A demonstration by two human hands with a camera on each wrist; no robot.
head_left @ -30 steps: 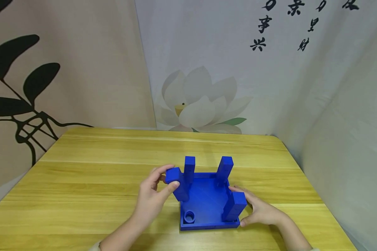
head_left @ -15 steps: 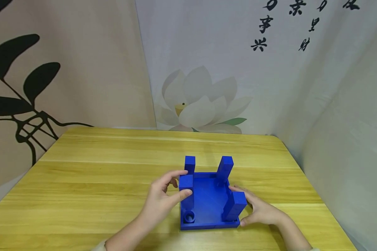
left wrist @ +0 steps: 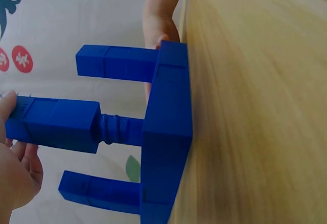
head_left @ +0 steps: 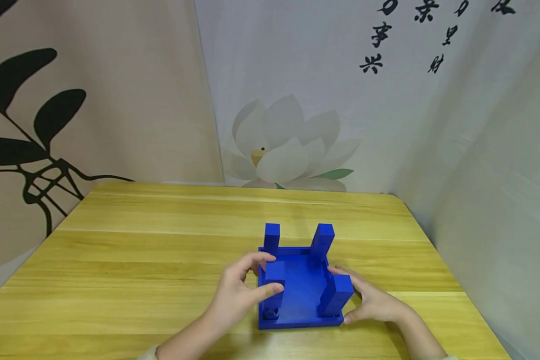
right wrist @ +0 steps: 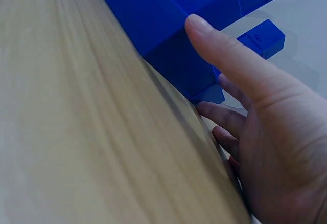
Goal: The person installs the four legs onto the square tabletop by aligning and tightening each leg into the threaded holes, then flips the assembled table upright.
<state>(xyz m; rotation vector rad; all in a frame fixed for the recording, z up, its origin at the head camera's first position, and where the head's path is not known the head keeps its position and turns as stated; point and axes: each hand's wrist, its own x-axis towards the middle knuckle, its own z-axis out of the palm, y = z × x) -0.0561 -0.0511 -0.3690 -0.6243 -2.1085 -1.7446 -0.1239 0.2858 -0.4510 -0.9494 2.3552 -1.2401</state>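
In the head view my left hand (head_left: 238, 287) pinches a blue square post (head_left: 275, 272) between thumb and fingers. This post stands over the near-left corner of a blue square base (head_left: 299, 324), where a round socket (head_left: 271, 313) shows partly. The left wrist view shows a ribbed, round end (left wrist: 113, 128) at the post's lower end; whether it touches the socket I cannot tell. My right hand (head_left: 378, 302) rests against the base's right side, thumb at the near corner and fingers extended along the edge. Blue posts stand at the near-right (head_left: 336, 296), far-left (head_left: 272, 237) and far-right (head_left: 322, 242) corners.
The base lies on a wooden table (head_left: 162, 260), toward its near side. Behind the table hangs a pale cloth (head_left: 270, 75) printed with a lotus and dark characters. Another pale cloth (head_left: 495, 165) hangs along the right side.
My left hand has carried the post rightward and nearer, from left of the base to over the near-left corner, and the post now looks straighter. The right hand and base have stayed still.
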